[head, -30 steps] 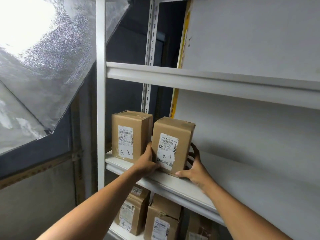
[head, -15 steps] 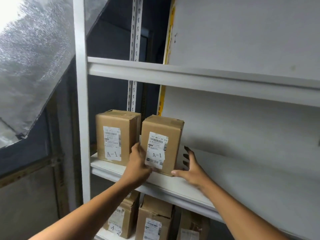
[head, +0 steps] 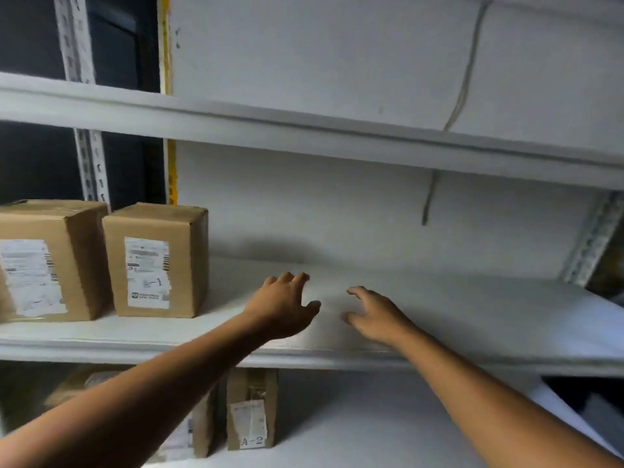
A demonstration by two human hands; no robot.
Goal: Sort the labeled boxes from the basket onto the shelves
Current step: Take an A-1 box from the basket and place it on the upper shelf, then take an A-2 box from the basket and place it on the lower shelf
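On smooth white shelf, two squarish cardboard boxes; both hands' fingers loose, empty.

Both hands hover empty over the shelf — right of two boxes.

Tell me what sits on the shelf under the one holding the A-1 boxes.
On the lower shelf, a box marked A-2 stands upright. To its left are more boxes, largely hidden by the left forearm, so their labels cannot be read.
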